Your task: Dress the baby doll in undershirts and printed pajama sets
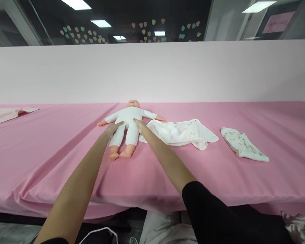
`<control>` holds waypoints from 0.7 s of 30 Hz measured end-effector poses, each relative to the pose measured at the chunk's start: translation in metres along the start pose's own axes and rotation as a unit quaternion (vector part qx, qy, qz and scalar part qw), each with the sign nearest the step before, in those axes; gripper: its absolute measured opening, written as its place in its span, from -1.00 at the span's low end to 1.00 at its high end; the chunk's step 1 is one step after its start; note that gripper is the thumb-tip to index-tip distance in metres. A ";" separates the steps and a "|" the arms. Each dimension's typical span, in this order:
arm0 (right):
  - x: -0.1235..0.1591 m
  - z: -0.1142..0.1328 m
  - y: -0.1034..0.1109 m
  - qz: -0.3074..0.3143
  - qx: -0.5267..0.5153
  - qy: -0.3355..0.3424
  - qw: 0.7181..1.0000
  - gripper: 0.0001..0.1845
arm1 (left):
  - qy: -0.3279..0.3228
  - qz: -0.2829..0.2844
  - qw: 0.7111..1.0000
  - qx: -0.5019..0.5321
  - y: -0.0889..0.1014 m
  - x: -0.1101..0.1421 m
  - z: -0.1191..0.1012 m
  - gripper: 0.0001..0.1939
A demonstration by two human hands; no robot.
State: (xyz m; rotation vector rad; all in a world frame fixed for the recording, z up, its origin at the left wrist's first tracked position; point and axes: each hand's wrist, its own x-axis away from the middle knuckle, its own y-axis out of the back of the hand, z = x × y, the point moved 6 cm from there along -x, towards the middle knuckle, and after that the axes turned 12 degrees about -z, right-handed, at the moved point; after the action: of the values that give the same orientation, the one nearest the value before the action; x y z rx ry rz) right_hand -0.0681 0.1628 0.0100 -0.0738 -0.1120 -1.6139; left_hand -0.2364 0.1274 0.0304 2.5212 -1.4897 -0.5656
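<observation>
A baby doll (pixel 128 116) with a white cloth body lies on its back on the pink tablecloth (pixel 73 142), head away from me, arms spread and bare feet towards me. My left hand (pixel 114 128) grips the doll's hip on the left, thumb on top of the body. On the opposite hip, my right hand (pixel 140 126) holds in the same way. The other fingers of both hands are mostly hidden at the doll's sides. Close beside my right hand, a white baby garment (pixel 178 132) is spread out, partly behind my wrist and forearm.
A folded white patterned cloth (pixel 244 144) lies farther right. At the far left is a pale pink cloth (pixel 10 114). A white wall (pixel 152 73) rises behind the table, with dark glass above it. Below the front edge, a white cable (pixel 99 230) shows.
</observation>
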 end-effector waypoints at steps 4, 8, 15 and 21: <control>0.014 0.009 0.025 -0.029 -0.055 -0.013 0.998 -0.41 | 0.054 0.026 0.995 0.074 -0.010 0.024 -0.007 -0.50; 0.044 0.030 0.072 -0.021 -0.132 0.037 0.990 -0.63 | 0.022 0.026 0.985 0.168 -0.025 0.075 -0.041 -0.52; 0.118 0.038 0.200 -0.097 -0.083 0.076 0.989 -0.78 | 0.000 0.088 0.960 0.264 -0.089 0.172 -0.096 -0.52; 0.142 0.011 0.273 -0.088 0.030 0.058 0.994 -0.68 | 0.019 0.172 0.945 0.277 -0.152 0.220 -0.101 -0.47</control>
State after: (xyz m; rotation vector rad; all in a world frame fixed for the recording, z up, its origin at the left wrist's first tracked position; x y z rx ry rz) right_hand 0.1981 0.0109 0.0449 0.0796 -0.0786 -1.7859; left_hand 0.0216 0.0053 0.0217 2.5018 -2.2646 -0.0367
